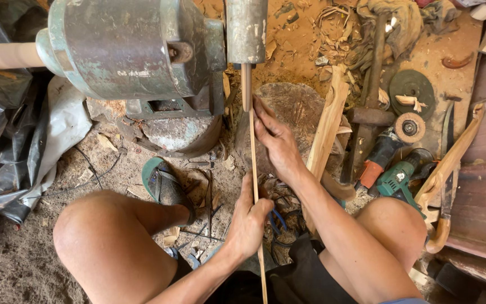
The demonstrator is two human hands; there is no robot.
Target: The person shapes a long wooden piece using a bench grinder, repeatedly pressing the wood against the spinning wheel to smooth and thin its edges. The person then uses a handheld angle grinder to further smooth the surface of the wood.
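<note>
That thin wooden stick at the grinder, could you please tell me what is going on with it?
A seated person holds a thin wooden stick with both hands, its far end up against the wheel of a green bench grinder. The left hand grips the stick lower down; the right hand steadies it nearer the wheel. A hammer, power tools and carved wood pieces lie on the sawdust-covered ground.

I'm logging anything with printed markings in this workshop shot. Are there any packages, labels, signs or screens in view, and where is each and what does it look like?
No packages, signs or screens show.
Green power tool: on the ground right of the right hand, green body with a small pale marking, too small to make out.
Orange and black power tool: just above it, no label visible.
The left hand and right hand hold only a thin bare wooden stick.
</note>
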